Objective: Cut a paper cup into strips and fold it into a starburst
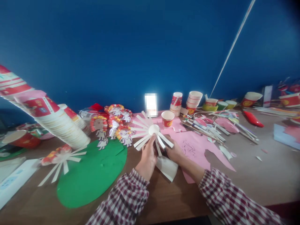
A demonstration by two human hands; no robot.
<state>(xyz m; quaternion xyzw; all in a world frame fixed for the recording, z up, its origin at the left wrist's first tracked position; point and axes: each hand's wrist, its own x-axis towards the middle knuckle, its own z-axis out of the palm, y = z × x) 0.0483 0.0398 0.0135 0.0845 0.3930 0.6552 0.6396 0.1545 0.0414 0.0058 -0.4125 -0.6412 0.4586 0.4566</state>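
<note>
A paper cup [153, 129], its wall cut into strips that fan out like rays, is in my left hand [149, 153]. The thumb of that hand presses near the round base. Against the lower right strips is my right hand [173, 152], its fingers curled and partly hidden behind them; what they grip, if anything, I cannot make out. Below the hands, a curved piece of white paper [167, 168] hangs or lies beside my right wrist. A second cup cut into splayed strips [61, 158] lies at the left, partly over a green paper oval [93, 175].
A tall leaning stack of paper cups [61, 125] stands left. Paper lion-like cutouts [114, 125] lie behind the oval. Pink paper [199, 150] spreads under a small cup [168, 119]. Cup stacks [194, 101], pens [206, 129] and a red object [253, 119] are rightward.
</note>
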